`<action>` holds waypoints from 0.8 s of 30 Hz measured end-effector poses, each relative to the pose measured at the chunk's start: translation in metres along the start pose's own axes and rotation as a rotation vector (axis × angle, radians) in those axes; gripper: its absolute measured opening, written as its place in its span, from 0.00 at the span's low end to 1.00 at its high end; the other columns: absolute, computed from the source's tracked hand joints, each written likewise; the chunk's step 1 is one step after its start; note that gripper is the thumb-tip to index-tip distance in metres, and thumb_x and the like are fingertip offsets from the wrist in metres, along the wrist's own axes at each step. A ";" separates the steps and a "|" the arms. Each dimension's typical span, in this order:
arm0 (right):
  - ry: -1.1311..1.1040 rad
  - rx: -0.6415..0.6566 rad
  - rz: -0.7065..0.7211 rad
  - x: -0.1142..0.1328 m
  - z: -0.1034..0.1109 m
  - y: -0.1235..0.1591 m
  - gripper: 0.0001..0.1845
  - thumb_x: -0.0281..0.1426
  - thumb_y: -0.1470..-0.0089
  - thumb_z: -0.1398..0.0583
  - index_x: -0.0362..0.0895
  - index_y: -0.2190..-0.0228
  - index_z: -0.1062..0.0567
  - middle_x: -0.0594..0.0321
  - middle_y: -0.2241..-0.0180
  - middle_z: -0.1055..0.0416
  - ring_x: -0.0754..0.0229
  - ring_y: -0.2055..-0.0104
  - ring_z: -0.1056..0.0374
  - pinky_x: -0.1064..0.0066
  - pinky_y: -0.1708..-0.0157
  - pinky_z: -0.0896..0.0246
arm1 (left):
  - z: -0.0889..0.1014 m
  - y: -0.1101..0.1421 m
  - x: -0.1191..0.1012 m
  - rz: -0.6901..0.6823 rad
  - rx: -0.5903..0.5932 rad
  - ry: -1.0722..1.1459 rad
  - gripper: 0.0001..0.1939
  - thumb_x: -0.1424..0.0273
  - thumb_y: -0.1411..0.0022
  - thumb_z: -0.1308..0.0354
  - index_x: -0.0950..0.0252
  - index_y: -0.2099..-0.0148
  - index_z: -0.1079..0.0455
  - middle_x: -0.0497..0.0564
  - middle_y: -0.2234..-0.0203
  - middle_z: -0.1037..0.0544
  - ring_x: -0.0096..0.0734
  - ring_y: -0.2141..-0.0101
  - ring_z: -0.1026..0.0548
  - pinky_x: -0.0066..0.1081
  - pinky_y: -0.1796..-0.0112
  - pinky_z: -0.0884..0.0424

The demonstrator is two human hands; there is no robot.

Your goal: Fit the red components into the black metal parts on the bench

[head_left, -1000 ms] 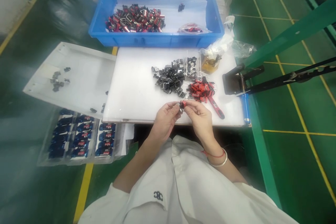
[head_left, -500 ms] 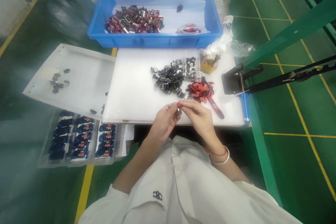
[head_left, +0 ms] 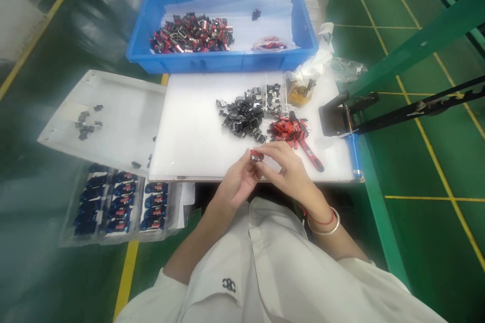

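Observation:
My left hand (head_left: pixel 238 181) and my right hand (head_left: pixel 286 169) meet over the near edge of the white board (head_left: pixel 193 131). Together they pinch a small red and metal part (head_left: pixel 256 156) between their fingertips. Just beyond my right hand lies a pile of red parts (head_left: pixel 288 128). A pile of black parts (head_left: pixel 244 114) sits to its left. A red-handled tool (head_left: pixel 311 155) lies on the board right of my right hand.
A blue bin (head_left: pixel 222 60) with assembled red and black parts stands at the back. A white tray (head_left: pixel 113 121) with a few dark parts lies left, above packs of blue items (head_left: pixel 119 207). A black clamp (head_left: pixel 335 116) and green frame (head_left: pixel 379 222) stand right.
Both hands have shifted slightly left with the small part, and my right hand's fingers have closed further over it. The view has tilted a little.

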State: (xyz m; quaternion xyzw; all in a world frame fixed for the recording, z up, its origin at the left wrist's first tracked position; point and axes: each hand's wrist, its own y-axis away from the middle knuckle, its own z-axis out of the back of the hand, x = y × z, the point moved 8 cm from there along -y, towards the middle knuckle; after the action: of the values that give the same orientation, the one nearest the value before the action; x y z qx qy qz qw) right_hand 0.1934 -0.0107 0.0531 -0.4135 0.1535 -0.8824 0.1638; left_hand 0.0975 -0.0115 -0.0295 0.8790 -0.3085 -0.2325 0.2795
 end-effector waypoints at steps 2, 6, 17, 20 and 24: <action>0.060 0.002 0.031 0.001 -0.002 -0.001 0.14 0.32 0.39 0.41 0.49 0.51 0.26 0.55 0.58 0.25 0.52 0.55 0.30 0.56 0.54 0.31 | -0.002 0.002 0.001 0.025 -0.009 0.013 0.09 0.70 0.33 0.43 0.68 0.65 0.26 0.48 0.72 0.23 0.21 0.71 0.26 0.23 0.66 0.30; 0.112 -0.054 0.076 0.002 -0.002 -0.002 0.12 0.29 0.38 0.42 0.49 0.53 0.26 0.56 0.61 0.25 0.54 0.59 0.30 0.58 0.57 0.32 | -0.004 0.004 0.002 0.020 -0.027 0.002 0.08 0.69 0.34 0.41 0.67 0.66 0.26 0.48 0.73 0.24 0.22 0.70 0.25 0.25 0.63 0.29; 0.112 -0.094 0.233 0.018 0.017 -0.006 0.13 0.26 0.39 0.39 0.47 0.53 0.27 0.59 0.66 0.24 0.57 0.63 0.29 0.62 0.63 0.30 | -0.006 0.020 -0.047 -0.647 0.162 -0.793 0.19 0.60 0.42 0.34 0.60 0.50 0.25 0.52 0.57 0.20 0.29 0.59 0.22 0.29 0.57 0.25; 0.090 -0.080 0.245 0.022 0.018 -0.007 0.13 0.26 0.39 0.39 0.47 0.53 0.28 0.59 0.66 0.24 0.57 0.63 0.29 0.62 0.62 0.30 | -0.017 0.032 -0.056 -0.856 0.238 -0.983 0.14 0.65 0.39 0.36 0.59 0.50 0.24 0.51 0.58 0.20 0.30 0.58 0.21 0.30 0.55 0.25; 0.069 -0.051 0.216 0.023 0.018 -0.007 0.13 0.26 0.39 0.39 0.46 0.52 0.29 0.59 0.65 0.24 0.58 0.63 0.29 0.63 0.63 0.29 | -0.021 0.036 -0.060 -0.970 0.220 -1.106 0.10 0.68 0.37 0.38 0.60 0.53 0.23 0.52 0.60 0.19 0.31 0.59 0.20 0.31 0.55 0.23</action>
State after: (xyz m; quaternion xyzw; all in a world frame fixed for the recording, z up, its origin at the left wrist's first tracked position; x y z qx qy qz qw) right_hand 0.1921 -0.0167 0.0825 -0.3682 0.2249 -0.8690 0.2421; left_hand 0.0527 0.0121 0.0232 0.6939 -0.0032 -0.7062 -0.1403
